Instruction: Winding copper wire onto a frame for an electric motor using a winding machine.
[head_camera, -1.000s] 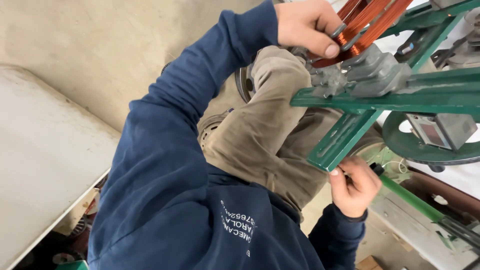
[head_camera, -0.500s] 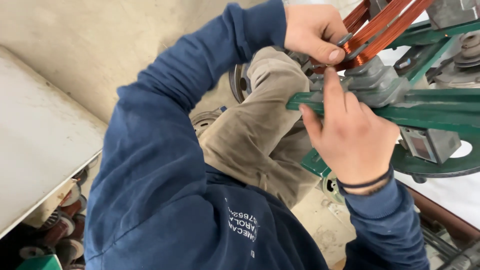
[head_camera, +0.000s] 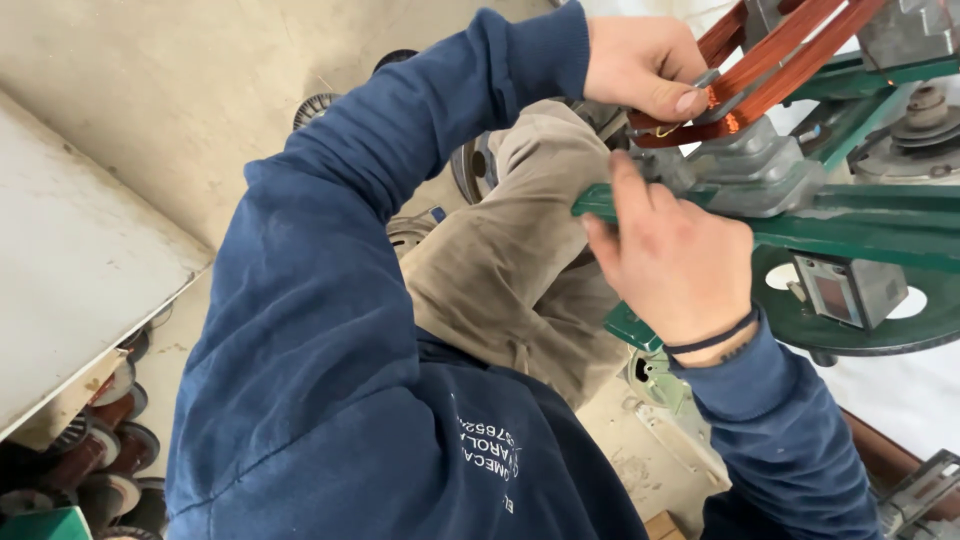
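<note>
Beneath grey shelf (head_camera: 80, 270), wire spools (head_camera: 100, 440); left hand (head_camera: 645, 65) pinches copper coil (head_camera: 790, 60)

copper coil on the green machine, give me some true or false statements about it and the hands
1. The left hand pinches the copper coil with its fingertips. True.
2. The right hand holds a screwdriver. False: no tool shows; its fingers rest against the green frame by the grey metal block.
3. The person wears a red sweater. False: the blue sleeve is dark blue.
4. A dark band sits on the right wrist. True.
5. Wire spools lie at the lower left, below a pale slab. True.
</note>
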